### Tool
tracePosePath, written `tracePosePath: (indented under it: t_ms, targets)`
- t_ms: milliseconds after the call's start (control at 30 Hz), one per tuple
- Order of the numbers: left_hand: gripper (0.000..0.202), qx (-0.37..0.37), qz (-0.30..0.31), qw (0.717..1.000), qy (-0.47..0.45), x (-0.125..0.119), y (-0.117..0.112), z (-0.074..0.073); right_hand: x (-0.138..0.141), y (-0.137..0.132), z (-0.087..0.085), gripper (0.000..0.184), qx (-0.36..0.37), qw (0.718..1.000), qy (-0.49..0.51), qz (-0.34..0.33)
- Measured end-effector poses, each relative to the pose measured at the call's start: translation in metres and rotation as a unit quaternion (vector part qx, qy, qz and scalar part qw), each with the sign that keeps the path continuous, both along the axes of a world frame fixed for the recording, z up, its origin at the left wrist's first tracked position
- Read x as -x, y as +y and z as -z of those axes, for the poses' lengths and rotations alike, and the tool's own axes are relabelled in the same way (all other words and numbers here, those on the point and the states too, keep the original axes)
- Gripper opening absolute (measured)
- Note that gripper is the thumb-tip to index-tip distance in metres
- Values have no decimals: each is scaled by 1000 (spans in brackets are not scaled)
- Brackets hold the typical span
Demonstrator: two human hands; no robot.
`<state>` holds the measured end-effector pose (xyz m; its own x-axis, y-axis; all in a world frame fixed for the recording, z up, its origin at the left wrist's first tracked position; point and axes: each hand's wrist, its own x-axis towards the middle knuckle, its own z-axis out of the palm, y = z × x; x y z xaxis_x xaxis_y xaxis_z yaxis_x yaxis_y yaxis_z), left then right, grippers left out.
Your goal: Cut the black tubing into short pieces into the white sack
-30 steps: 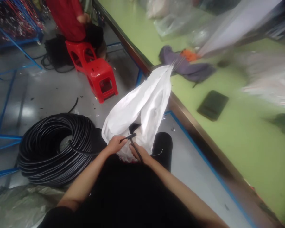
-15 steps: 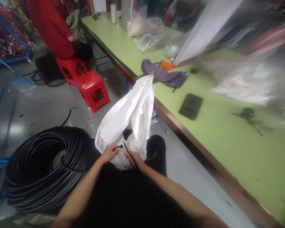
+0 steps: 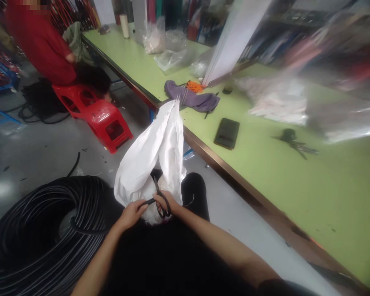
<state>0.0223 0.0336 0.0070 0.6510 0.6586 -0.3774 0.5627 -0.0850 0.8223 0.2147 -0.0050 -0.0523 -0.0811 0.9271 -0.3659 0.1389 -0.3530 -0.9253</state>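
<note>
My left hand (image 3: 132, 213) is closed on the end of a black tube (image 3: 89, 230) that runs from the big black coil (image 3: 33, 238) on the floor at my left. My right hand (image 3: 169, 204) grips black scissors (image 3: 159, 196) with fingers in the loops, blades pointing up at the tube end. Both hands sit at the mouth of a white sack (image 3: 154, 156) that hangs from the edge of the green table (image 3: 265, 172) down to my lap.
On the table lie a dark phone (image 3: 227, 133), a purple cloth (image 3: 193, 98), an orange bundle (image 3: 195, 86), a black tool (image 3: 291, 139) and plastic bags (image 3: 283, 98). Red stools (image 3: 95, 115) stand on the floor beside a person in a red top (image 3: 40, 41).
The camera has tilted up, showing more of the table. My right hand has turned the scissors upright against the tube end; the short cut piece seen earlier is gone from view.
</note>
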Motion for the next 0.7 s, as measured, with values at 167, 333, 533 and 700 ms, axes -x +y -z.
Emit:
tracePosePath:
  t_ms: [167, 333, 533, 700]
  targets:
    - [40, -58, -79, 995, 14, 6, 8, 7, -2, -1, -6, 44, -3, 1000, 28, 12]
    - [38, -95, -129, 987, 15, -3, 22, 4, -6, -15, -22, 42, 18, 999, -10, -41]
    - [36, -90, -121, 989, 1, -13, 24, 1, -3, -16, -30, 40, 6, 989, -96, -109]
    - [34, -90, -105, 990, -16, -16, 17, 5, 0, -12, -26, 38, -35, 981, -146, -126]
